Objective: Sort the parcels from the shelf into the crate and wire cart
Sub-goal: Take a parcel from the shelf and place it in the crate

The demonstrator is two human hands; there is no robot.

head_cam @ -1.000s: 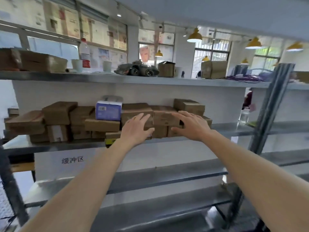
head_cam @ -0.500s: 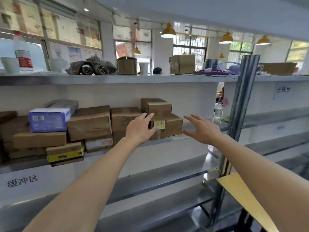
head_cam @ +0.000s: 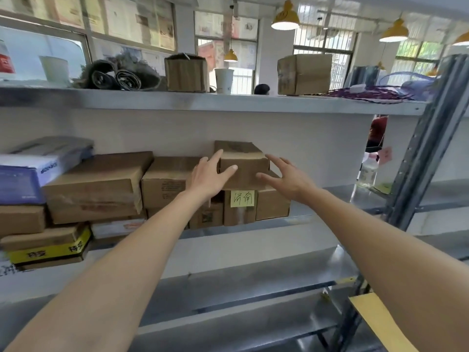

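On the shelf [head_cam: 253, 237], stacked brown cardboard parcels [head_cam: 96, 186] crowd the left. The left hand [head_cam: 205, 177], fingers spread, touches the top small box [head_cam: 243, 165], dull creased cardboard perched on the right-end stack. The right hand [head_cam: 291, 179] hovers spread beside it; bare metal shelf lies rightward.

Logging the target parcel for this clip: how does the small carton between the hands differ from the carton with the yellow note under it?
The small carton sits on top of the stack; the noted carton stands on the shelf. The small carton's front is bare; the noted carton carries a handwritten yellow note. The left hand touches the small carton only. Both are brown cardboard.
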